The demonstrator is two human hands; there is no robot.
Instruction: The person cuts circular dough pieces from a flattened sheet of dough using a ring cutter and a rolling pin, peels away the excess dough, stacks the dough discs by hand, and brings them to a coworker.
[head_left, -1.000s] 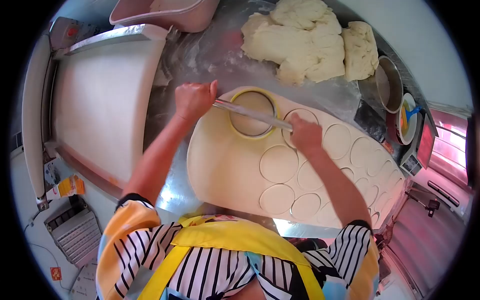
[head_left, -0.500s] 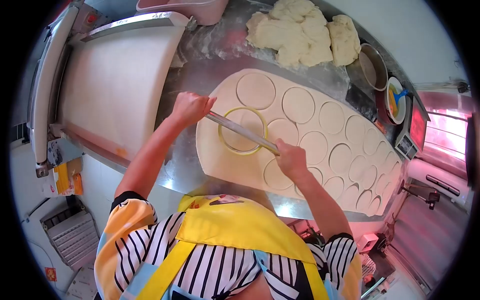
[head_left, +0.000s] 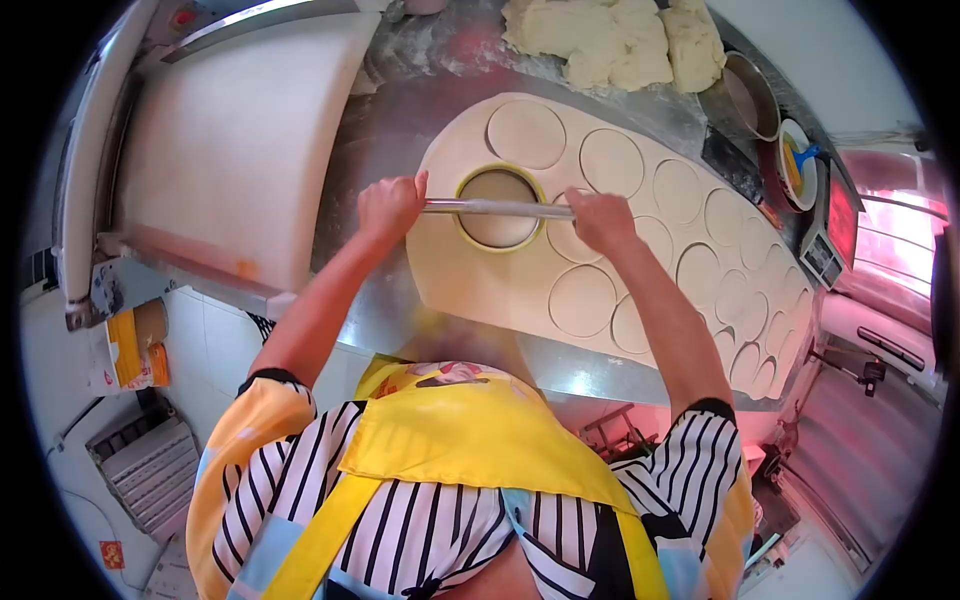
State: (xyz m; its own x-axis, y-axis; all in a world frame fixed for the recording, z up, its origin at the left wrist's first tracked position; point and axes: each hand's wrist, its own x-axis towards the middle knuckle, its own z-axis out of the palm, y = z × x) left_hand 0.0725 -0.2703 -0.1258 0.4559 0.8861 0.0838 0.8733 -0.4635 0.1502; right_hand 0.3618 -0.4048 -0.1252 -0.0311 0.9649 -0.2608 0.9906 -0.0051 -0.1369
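A metal bar [head_left: 497, 208] lies level across a round cutter [head_left: 459, 230] with a yellow rim. My left hand [head_left: 391, 208] is closed round the bar's left end, and my right hand [head_left: 602, 219] grips its right end. The cutter rests on a flat dough sheet [head_left: 435, 270], near the sheet's left side. Several cut circles, such as a dough circle [head_left: 583, 300], mark the sheet to the right of the cutter. My right hand partly covers one of them.
A machine with a wide pale belt [head_left: 235, 150] stands left of the metal table [head_left: 375, 305]. At the back lies a dough lump [head_left: 600, 40]. A metal pot [head_left: 752, 95], a bowl with a blue-handled tool [head_left: 806, 154] and a scale [head_left: 822, 255] are at the right.
Between the frames the cutter has gone from the sheet's back edge to a spot nearer me. A full circle now shows where it was. The bar has turned from slanted to level.
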